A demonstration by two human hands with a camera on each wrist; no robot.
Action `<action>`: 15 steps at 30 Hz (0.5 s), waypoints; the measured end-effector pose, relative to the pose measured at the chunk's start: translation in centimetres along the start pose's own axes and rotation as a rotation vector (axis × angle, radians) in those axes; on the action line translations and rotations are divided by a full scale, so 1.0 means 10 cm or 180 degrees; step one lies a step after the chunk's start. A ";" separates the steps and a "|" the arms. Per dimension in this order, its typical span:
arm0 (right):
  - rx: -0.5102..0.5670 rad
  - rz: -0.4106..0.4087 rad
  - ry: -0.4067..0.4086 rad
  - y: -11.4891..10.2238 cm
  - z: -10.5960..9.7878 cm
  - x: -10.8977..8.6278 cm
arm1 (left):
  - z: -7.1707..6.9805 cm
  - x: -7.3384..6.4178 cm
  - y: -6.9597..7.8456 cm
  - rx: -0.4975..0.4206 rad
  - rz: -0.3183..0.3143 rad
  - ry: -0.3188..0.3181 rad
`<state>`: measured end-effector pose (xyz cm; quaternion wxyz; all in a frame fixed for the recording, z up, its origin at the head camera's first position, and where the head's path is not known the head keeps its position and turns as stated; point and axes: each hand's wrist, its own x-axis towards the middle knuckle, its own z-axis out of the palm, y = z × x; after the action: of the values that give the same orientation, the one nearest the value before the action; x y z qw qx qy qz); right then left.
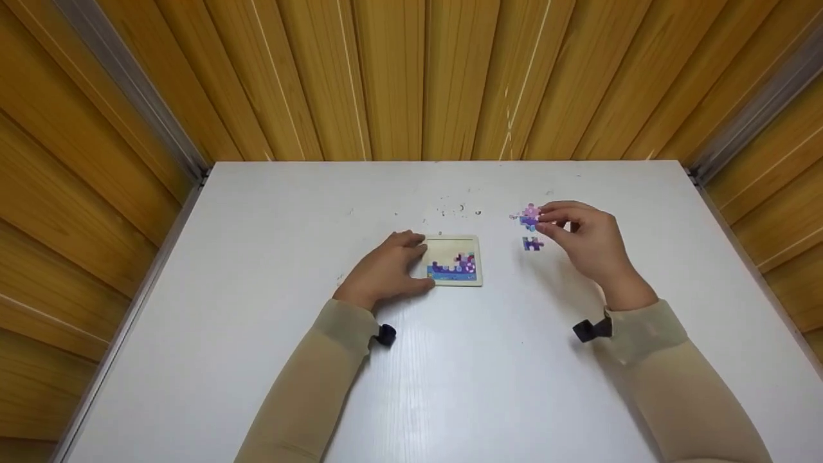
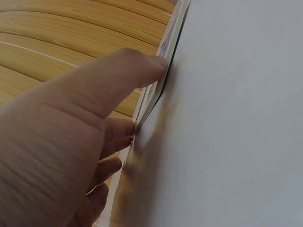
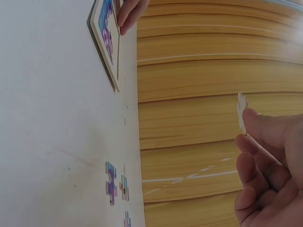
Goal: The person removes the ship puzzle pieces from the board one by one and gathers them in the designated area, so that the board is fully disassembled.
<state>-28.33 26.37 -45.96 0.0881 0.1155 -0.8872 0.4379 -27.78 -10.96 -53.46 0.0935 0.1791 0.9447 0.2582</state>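
Note:
A square jigsaw puzzle tray [image 1: 479, 257] with a pale wooden rim lies on the table, its lower rows and part of its right side filled with blue and purple pieces. My left hand [image 1: 389, 270] holds the tray's left side, thumb at the near corner and fingers at the left edge. My right hand [image 1: 588, 241] is raised to the right of the tray. Its thumb and forefinger pinch a puzzle piece [image 3: 241, 112], seen edge-on in the right wrist view. Below that hand a loose puzzle piece [image 1: 532, 244] lies on the table.
More loose pieces, such as a colourful one [image 3: 124, 187], lie beside it in the right wrist view. Dark specks [image 1: 461, 208] mark the white table [image 1: 289, 212] behind the tray. A yellow wood-panelled wall [image 1: 392, 77] rises at the table's far edge.

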 end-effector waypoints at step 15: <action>-0.0229 0.0465 -0.0301 0.51 -0.21 0.08 | 0.00 0.00 0.00 -0.0033 0.0003 0.0002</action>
<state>-30.40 30.96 -48.41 0.0181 0.0678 -0.9116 0.4050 -27.77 -10.97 -53.46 0.0939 0.1790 0.9433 0.2632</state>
